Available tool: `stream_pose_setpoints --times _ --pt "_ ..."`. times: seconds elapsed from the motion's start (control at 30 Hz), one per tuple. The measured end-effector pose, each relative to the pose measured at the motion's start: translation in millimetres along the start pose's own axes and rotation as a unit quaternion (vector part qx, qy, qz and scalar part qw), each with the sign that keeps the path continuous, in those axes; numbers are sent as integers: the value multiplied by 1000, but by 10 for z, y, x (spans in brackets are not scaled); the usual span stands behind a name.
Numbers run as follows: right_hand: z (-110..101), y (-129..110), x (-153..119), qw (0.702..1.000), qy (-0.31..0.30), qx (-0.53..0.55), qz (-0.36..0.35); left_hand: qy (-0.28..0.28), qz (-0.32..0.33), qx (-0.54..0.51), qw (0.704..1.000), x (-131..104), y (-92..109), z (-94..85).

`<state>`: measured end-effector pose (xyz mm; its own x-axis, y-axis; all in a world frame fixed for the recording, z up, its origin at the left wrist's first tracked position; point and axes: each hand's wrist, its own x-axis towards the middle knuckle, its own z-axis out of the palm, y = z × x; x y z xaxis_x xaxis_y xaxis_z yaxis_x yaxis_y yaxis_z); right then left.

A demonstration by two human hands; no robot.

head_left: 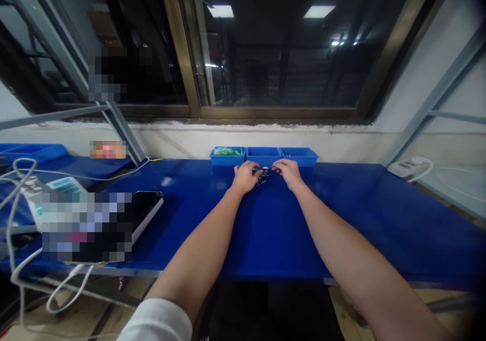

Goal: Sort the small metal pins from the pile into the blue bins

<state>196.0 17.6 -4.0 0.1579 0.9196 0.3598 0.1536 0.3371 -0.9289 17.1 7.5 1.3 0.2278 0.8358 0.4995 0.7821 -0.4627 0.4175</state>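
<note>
At the far side of the blue table, both my hands are close together in front of the bins. My left hand (246,177) is closed, its fingertips on thin metal pieces. My right hand (287,173) pinches the end of a thin metal piece (267,167) that spans the gap between the hands. Below it, a small pile of thin metal pieces (261,180) lies on the table, partly covered by my left fingers. Their exact kind is too small to make out.
Three joined blue bins (264,159) stand along the back edge; green-wrapped items (228,151) fill the left one. A dark device (148,204) and white cables (17,229) lie at left on the blue table (273,239). A white power strip (410,166) is at right.
</note>
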Motion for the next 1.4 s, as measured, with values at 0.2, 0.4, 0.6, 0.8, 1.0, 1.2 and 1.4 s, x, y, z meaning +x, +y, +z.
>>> stream_pose_setpoints --times 0.2,0.4,0.6,0.8,1.0,1.2,1.4 --pt "-114 1 37 965 187 -177 -55 -5 -35 29 999 -5 5 -25" --pt "-168 70 80 933 217 -279 -65 -16 -40 38 998 -8 8 -20" --pt "-173 89 90 928 199 -312 -39 -29 -43 43 998 -7 -6 -10" --pt "-169 89 88 918 186 -348 -34 -43 -56 47 996 -7 -1 -1" --pt "-96 63 38 942 82 -313 -91 -52 -70 55 995 -7 0 -2" --pt "38 41 -40 921 -98 -357 -122 -106 -42 63 991 -37 -1 -33" --pt "57 103 -19 905 -107 -398 -103 -109 -76 84 987 -35 -24 -22"
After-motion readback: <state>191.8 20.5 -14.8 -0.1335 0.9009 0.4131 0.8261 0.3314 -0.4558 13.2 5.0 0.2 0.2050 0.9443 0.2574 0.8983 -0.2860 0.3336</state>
